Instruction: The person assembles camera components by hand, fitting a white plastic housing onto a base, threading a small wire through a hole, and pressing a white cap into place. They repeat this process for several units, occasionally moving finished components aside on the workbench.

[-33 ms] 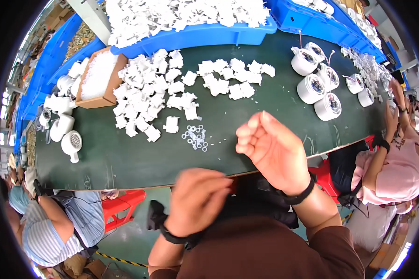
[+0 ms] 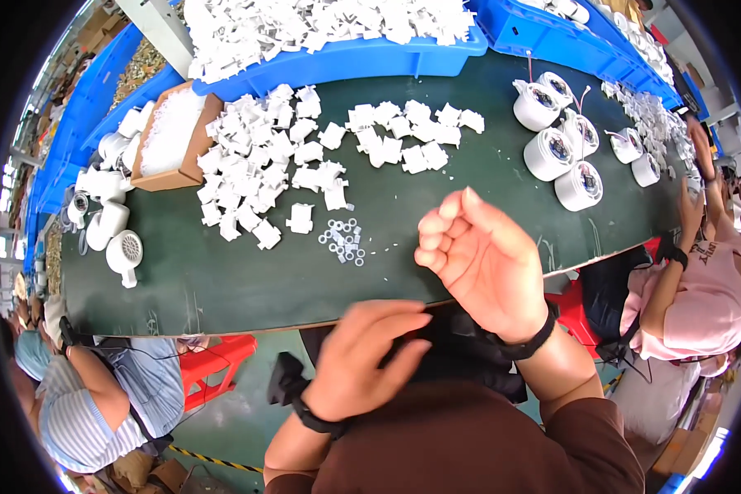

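Observation:
My left hand is over the table's near edge, its fingers stretched out and the thumb held apart; nothing shows in it. To its right my right hand is raised with the palm in view and bare. Its fingers curl loosely and the thumb points up beside the forefinger. Beyond the hands, a small cluster of translucent rings lies on the green table. A single white plastic bracket lies just left of the rings, near a large heap of similar white parts.
A blue bin full of white parts stands at the back, with a cardboard box left of it. White cylindrical housings stand right; white shower-head-shaped parts lie left. Co-workers sit on both sides, one in a pink shirt.
My left hand has shifted right and its thumb has come away from the fingers. My right hand has barely moved.

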`<action>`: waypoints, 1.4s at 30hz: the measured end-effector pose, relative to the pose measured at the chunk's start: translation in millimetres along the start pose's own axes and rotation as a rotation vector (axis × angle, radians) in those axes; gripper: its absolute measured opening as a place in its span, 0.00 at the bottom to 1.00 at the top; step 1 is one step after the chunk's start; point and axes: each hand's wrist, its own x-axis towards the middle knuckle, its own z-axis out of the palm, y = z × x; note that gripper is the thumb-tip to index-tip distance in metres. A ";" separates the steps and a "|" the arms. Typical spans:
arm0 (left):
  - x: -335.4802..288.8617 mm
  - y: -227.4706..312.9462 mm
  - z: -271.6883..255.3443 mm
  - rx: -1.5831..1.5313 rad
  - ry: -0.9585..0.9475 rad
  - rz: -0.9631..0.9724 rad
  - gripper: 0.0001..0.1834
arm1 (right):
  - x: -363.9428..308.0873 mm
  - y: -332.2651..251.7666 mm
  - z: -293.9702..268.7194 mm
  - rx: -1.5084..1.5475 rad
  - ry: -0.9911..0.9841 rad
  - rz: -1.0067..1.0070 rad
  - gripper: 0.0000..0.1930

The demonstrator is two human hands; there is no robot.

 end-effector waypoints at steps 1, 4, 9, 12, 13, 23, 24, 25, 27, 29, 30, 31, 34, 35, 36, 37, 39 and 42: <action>1.3 3.2 11.7 -0.182 -0.086 -0.090 0.26 | 3.2 -0.1 0.4 0.171 -0.054 0.006 0.16; 4.5 -0.3 32.7 -0.521 -0.246 -0.277 0.47 | 0.5 -3.2 13.6 0.214 -0.060 0.011 0.16; 3.0 -6.6 48.6 -0.720 -0.412 -0.375 0.46 | 0.7 -2.9 23.7 0.401 -0.126 0.025 0.16; -0.5 -0.3 58.7 -0.772 -0.336 -0.404 0.37 | 2.7 -0.1 24.3 0.333 -0.103 -0.043 0.17; -1.4 -0.1 60.1 -0.773 -0.339 -0.403 0.37 | 3.1 1.3 23.5 0.225 -0.121 -0.109 0.18; -9.9 0.1 74.8 -0.822 -0.168 -0.423 0.26 | 16.8 5.7 12.9 -1.450 -0.337 -1.269 0.05; -9.8 0.5 76.0 -0.797 -0.147 -0.393 0.25 | 15.8 4.6 15.6 -1.502 -0.366 -1.302 0.08; -9.4 -0.1 77.0 -0.772 -0.124 -0.363 0.25 | 15.8 3.5 17.5 -1.504 -0.369 -1.303 0.08; -9.0 -0.2 76.8 -0.728 -0.113 -0.302 0.26 | 16.4 2.9 21.0 -1.479 -0.339 -1.330 0.08; -11.2 3.3 74.3 -0.680 -0.178 -0.352 0.28 | 9.7 13.8 27.6 -1.058 -0.133 -0.877 0.05; -7.7 1.3 71.4 -0.642 -0.223 -0.344 0.31 | 5.6 12.9 32.5 -0.908 -0.068 -0.651 0.07; -7.7 0.5 71.1 -0.640 -0.219 -0.347 0.31 | 3.3 11.9 36.4 -0.751 -0.008 -0.426 0.09; -7.1 -0.7 70.8 -0.694 -0.216 -0.352 0.31 | 1.7 15.9 28.5 -0.690 -0.048 -0.249 0.11; -6.5 -0.1 69.7 -0.702 -0.280 -0.358 0.31 | 0.7 15.1 26.5 -0.690 -0.047 -0.247 0.11; -6.1 0.5 68.5 -0.711 -0.343 -0.363 0.31 | -0.4 13.6 24.8 -0.672 -0.041 -0.185 0.12; -5.5 -0.5 67.6 -0.711 -0.344 -0.362 0.31 | -0.3 12.2 22.1 -0.655 -0.036 -0.126 0.12; -3.7 -2.2 64.8 -0.651 -0.485 -0.310 0.31 | -3.8 8.6 13.6 -0.596 -0.029 -0.087 0.13; 3.0 -2.1 57.9 -0.542 -0.582 -0.210 0.33 | -14.1 2.2 7.9 -0.601 0.013 -0.007 0.12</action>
